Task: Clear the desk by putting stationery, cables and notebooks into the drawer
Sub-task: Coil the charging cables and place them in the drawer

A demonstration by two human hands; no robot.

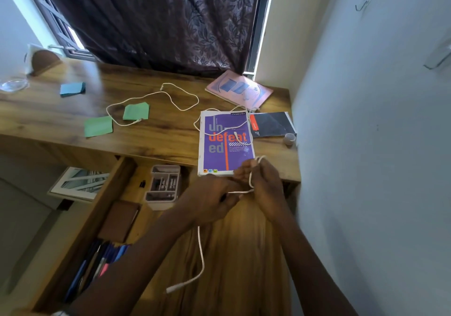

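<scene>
Both hands hold one white cable (201,254) above the open drawer (122,218). My left hand (214,201) pinches a stretch of it, and its free end with a plug dangles below. My right hand (264,183) grips a loop of the same cable. A purple notebook (224,142) lies at the desk's front edge just beyond my hands, with another white cable (219,130) across it. A third white cable (156,100) sprawls mid-desk. A pink notebook (240,89) and a dark booklet (271,124) lie at the back right.
Two green paper pads (98,126) and a blue pad (72,89) lie on the wooden desk (61,110). The drawer holds a grey organiser tray (162,186), a brown wallet (119,220) and several pens (97,262). A small jar (289,139) stands by the right wall.
</scene>
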